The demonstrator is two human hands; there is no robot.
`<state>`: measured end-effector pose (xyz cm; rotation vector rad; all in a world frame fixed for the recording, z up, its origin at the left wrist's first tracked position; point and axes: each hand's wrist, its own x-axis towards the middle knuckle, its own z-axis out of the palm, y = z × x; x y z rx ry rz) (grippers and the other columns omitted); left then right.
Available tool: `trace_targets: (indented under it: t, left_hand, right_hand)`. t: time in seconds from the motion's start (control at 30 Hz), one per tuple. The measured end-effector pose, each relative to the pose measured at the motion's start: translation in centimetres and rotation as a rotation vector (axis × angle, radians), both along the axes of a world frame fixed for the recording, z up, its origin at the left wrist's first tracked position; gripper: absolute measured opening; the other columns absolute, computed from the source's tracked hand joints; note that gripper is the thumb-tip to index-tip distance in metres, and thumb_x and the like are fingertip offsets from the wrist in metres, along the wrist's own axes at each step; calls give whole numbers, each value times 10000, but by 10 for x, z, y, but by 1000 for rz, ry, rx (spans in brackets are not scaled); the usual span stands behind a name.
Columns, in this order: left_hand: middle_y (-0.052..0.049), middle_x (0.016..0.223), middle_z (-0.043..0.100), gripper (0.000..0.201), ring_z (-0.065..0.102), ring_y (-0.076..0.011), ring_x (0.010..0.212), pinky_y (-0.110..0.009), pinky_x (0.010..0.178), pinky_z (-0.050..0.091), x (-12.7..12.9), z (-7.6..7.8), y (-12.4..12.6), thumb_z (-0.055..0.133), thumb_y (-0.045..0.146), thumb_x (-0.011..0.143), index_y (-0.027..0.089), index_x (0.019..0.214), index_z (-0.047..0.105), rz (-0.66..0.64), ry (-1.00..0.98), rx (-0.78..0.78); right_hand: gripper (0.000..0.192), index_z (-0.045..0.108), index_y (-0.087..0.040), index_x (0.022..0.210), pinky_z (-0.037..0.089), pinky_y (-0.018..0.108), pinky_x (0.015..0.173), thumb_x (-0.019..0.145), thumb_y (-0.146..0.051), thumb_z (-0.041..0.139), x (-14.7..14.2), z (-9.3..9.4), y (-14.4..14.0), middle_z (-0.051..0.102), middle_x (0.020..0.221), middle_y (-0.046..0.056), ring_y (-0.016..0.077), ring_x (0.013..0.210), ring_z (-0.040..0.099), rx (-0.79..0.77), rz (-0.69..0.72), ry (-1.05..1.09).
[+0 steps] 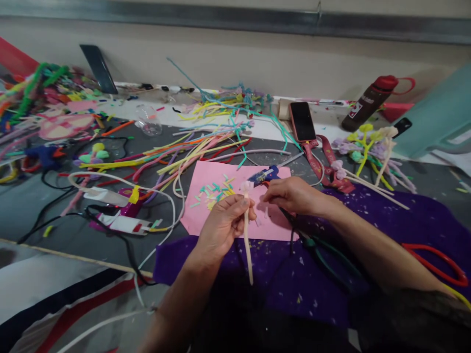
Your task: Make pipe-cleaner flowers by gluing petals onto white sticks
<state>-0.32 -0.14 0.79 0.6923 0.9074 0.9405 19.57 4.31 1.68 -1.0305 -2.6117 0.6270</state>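
Observation:
My left hand (222, 223) pinches a cream pipe-cleaner stem (248, 245) held upright, with a small pale pink flower head (246, 186) at its top. My right hand (292, 195) grips a blue glue gun (263, 176), its nozzle pointing left and almost touching the flower head. Both hands hover over a pink paper sheet (206, 215) strewn with short green and yellow pipe-cleaner cuttings (213, 192). A purple felt cloth (415, 220) lies under my forearms.
Long loose pipe cleaners (191, 147) spread across the grey tabletop. Finished pipe-cleaner flowers (368, 149) lie at right near a phone (302, 121) and a dark bottle (370, 100). Green-handled pliers (324, 250), red-handled scissors (437, 262), cables and another glue gun (121, 213) sit nearby.

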Motion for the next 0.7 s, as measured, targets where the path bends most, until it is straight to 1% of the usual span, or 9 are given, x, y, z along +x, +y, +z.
trace_targets:
  t: [0.1,0.23,0.37,0.47,0.6,0.7]
  left_hand:
    - [16,516,596,163,360,-8,314,-117,287,230,0,0,0,666,264,672,116,693,601,-4,3,3]
    - [16,517,600,175,368,-7,312,-118,297,246,-1,-1,1,670,276,669,116,698,607,-25,7,-1]
    - [19,514,605,179,370,-7,308,-115,290,230,-1,-2,2,685,277,655,119,695,610,-33,30,-9]
    - [20,518,608,182,360,-5,305,-116,282,216,0,-3,2,687,280,658,120,667,601,-27,45,-16]
    - [34,476,579,222,351,-5,291,-118,278,202,2,-5,3,698,303,656,118,616,580,-11,51,-26]
    - [36,467,580,241,363,-12,286,-119,278,218,4,-6,2,705,319,652,123,610,570,-17,25,-30]
  right_hand:
    - [173,664,-210,903,360,226,598,783,-132,567,-3,-4,-3,639,867,30,139,762,574,24,30,-123]
    - [116,667,-205,838,332,230,570,777,-179,572,-10,-13,-7,615,816,35,144,738,552,43,86,-213]
    - [111,642,-166,798,332,239,567,791,-171,531,-15,-19,-7,600,797,59,152,711,534,76,24,-222]
    - [104,606,-161,848,339,231,567,799,-156,514,-12,-11,-7,605,804,47,138,684,524,13,-35,-113]
    - [79,559,-163,824,367,203,585,832,-161,481,-10,11,-14,571,727,-1,100,626,498,-97,-64,217]
    - [86,558,-163,784,374,192,581,834,-187,493,-14,21,-25,555,696,-10,90,615,495,-109,-76,377]
